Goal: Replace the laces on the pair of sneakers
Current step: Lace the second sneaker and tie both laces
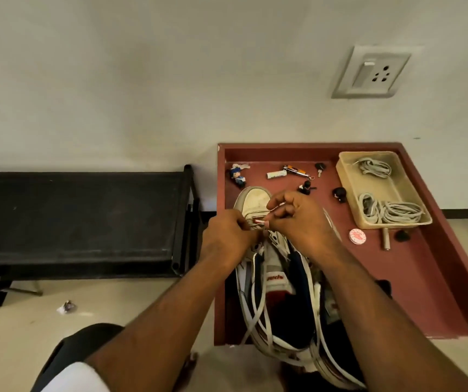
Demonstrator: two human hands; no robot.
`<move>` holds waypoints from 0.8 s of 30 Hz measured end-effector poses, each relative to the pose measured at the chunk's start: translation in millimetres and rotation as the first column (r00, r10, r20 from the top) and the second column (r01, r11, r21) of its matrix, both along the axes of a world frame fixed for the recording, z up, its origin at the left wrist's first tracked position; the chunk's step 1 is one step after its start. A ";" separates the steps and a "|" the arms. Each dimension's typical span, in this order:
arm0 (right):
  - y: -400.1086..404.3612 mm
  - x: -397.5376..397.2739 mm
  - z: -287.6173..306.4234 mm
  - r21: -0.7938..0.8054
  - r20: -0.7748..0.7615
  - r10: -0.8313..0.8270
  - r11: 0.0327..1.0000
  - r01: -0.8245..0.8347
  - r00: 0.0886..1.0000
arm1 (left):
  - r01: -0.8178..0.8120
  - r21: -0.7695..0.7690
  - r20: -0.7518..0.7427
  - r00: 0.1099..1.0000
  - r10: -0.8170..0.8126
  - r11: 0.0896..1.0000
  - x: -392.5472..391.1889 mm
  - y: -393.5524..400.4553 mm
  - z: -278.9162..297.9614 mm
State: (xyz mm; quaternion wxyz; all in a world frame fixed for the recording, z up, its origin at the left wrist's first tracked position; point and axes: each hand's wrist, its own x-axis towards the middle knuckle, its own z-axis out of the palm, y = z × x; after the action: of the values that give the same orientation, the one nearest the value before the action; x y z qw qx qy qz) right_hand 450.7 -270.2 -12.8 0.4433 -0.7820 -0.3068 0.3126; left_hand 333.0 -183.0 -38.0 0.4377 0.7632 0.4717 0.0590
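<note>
A white sneaker (pixel 255 200) with a dark blue lining stands toe away from me on the dark red table (pixel 424 264). A second sneaker (pixel 327 306) lies close on its right, mostly hidden by my right forearm. My left hand (pixel 227 236) pinches a lace end at the lowest eyelets near the toe. My right hand (pixel 297 219) pinches a white lace tip (pixel 276 206) just above the same eyelets. Loose white laces (pixel 255 315) trail down over the sneaker's left side toward me.
A beige tray (pixel 348 176) at the table's back right holds coiled white laces (pixel 391 212). Small figurines, keys, a tube and a round white lid (pixel 357 236) lie scattered on the table. A black bench (pixel 80 216) stands to the left, by the wall.
</note>
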 end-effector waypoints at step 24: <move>12.5 -5.7 -23.0 -0.101 0.059 0.074 0.993 -0.067 0.996 | -0.022 -0.383 0.092 0.994 0.062 0.923 -15.4 31.0 9.3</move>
State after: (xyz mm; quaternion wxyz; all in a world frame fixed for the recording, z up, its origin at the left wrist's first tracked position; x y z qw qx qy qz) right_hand 445.0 -257.7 -35.7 0.3829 -0.8011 -0.3319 0.3185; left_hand 317.5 -152.0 -28.7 0.6002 0.6490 0.4673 0.0147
